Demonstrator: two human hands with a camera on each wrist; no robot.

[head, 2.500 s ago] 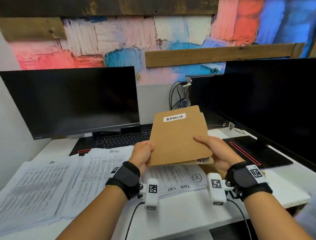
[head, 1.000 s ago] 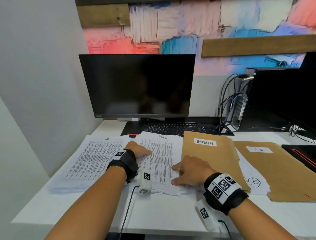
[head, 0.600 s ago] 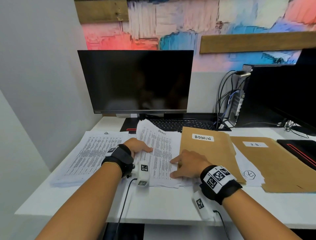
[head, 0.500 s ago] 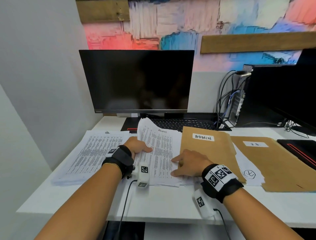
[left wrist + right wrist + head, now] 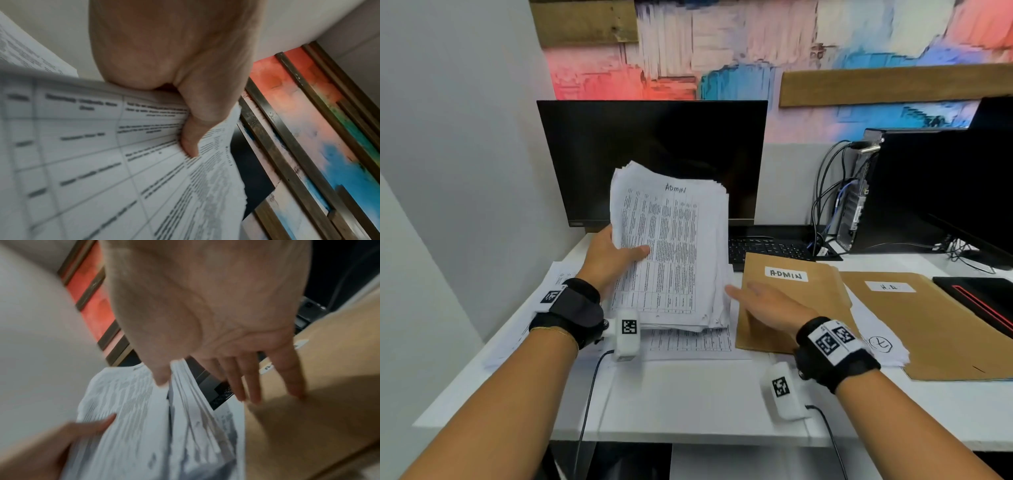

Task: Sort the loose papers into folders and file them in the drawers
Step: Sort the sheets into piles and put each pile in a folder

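Note:
My left hand (image 5: pixel 616 260) grips a thick stack of printed papers (image 5: pixel 671 250) headed ADMIN by its left edge, thumb on top, tilted up off the desk. The wrist view shows the thumb (image 5: pixel 191 142) pressing the stack of papers (image 5: pixel 102 162). My right hand (image 5: pixel 763 301) lies with straight fingers on the brown folder (image 5: pixel 811 298) labelled ADMIN, just right of the stack. In the right wrist view the fingers (image 5: pixel 252 381) are spread over the brown folder (image 5: pixel 308 410) beside the paper stack (image 5: pixel 154 426).
A second brown folder (image 5: pixel 935 325) labelled H.R. lies to the right, over loose sheets (image 5: pixel 876 342). More printed sheets (image 5: pixel 688 342) stay flat on the white desk (image 5: pixel 688 404). A monitor (image 5: pixel 654 154), keyboard (image 5: pixel 767 248) and another monitor (image 5: pixel 962 192) stand behind.
My left hand has lifted the ADMIN paper stack off the desk and tilted it upright. My right hand left the papers and moved right onto the ADMIN folder.

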